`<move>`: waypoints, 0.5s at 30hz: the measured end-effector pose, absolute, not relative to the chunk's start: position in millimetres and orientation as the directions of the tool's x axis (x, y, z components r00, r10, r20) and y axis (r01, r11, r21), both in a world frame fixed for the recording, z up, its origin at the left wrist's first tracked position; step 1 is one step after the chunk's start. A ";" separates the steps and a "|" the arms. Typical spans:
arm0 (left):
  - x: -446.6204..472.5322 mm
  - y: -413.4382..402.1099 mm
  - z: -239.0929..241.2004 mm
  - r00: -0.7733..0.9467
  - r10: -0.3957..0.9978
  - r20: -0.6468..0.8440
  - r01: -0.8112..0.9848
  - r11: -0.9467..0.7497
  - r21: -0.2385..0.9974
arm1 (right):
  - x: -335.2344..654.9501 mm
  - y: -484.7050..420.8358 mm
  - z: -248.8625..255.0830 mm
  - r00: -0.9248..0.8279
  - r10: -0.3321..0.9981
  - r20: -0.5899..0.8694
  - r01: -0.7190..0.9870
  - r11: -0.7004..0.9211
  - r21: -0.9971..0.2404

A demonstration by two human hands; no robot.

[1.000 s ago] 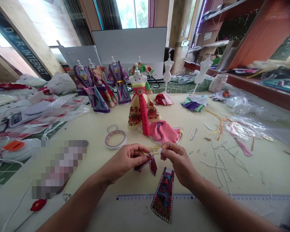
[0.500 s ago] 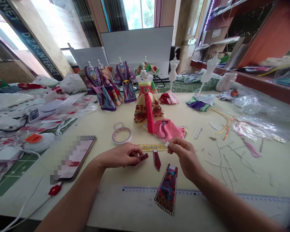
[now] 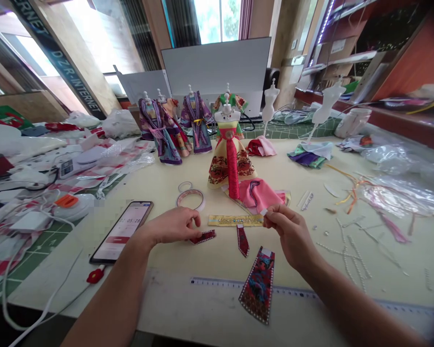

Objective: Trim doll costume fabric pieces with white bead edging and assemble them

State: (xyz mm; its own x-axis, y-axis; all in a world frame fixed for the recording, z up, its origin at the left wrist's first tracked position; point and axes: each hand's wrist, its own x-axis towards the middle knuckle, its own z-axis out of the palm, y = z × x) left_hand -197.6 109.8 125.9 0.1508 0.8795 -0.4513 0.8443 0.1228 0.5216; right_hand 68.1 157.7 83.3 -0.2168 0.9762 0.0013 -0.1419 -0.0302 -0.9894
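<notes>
My right hand (image 3: 288, 229) pinches the right end of a gold beaded band (image 3: 235, 220) that lies flat on the cream table (image 3: 166, 188). My left hand (image 3: 173, 224) is curled, its fingers resting on a small dark red trim piece (image 3: 203, 236). A second small red piece (image 3: 243, 240) lies between my hands. A larger patterned red panel (image 3: 258, 284) with beaded edges lies nearer me, across a clear ruler (image 3: 217, 283). Just beyond the band stands a yellow doll dress with a red sash (image 3: 231, 161) on a small mannequin, with pink fabric (image 3: 258, 193) at its foot.
A roll of tape (image 3: 191, 198) lies left of the dress. A phone (image 3: 123, 231) sits at my left. Dressed mannequins (image 3: 173, 126) and bare white ones (image 3: 269, 103) line the back. Loose beads and threads (image 3: 350, 241) scatter right; plastic bags and clutter fill the left.
The view has shifted, so everything sits further right. My hands have moved apart: the band now lies flat on the table and the small red pieces lie down rather than being held up.
</notes>
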 end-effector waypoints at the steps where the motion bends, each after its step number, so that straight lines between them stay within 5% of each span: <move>1: -198.3 109.6 126.6 0.143 0.881 -0.452 0.854 0.121 0.506 | 68.6 157.8 83.2 -0.223 0.975 0.002 -0.134 -0.028 -0.991; 9: -203.8 106.3 122.8 0.141 0.880 -0.453 0.883 0.095 0.459 | 67.7 159.3 86.6 -0.286 0.957 0.049 -0.047 0.037 -0.998; 15: -190.4 114.4 125.6 0.096 0.981 -0.167 0.880 -0.006 0.476 | 72.6 161.4 106.6 -0.370 0.923 0.102 0.059 0.133 -0.989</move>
